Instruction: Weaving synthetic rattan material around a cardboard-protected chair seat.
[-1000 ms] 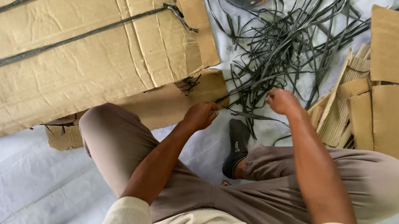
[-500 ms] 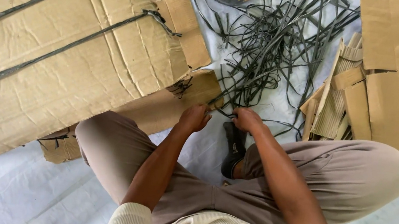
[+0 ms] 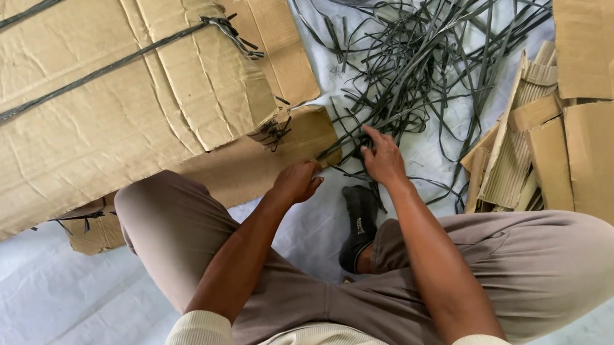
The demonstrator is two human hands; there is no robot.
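Under the right hand [image 3: 384,157], dark straps [image 3: 415,68], left hand [image 3: 296,181] beside cardboard bundle [image 3: 96,89]

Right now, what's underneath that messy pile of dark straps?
The tangled dark straps lie on a pale sheet spread over the floor. The right hand reaches into their near edge. Whatever sits under the thickest part is covered.

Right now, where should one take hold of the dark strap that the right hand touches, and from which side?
Probably at the free end of the dark strap under the right hand, from the near side of the strap pile. There it lies loose on the white sheet; farther away the straps cross and tangle.
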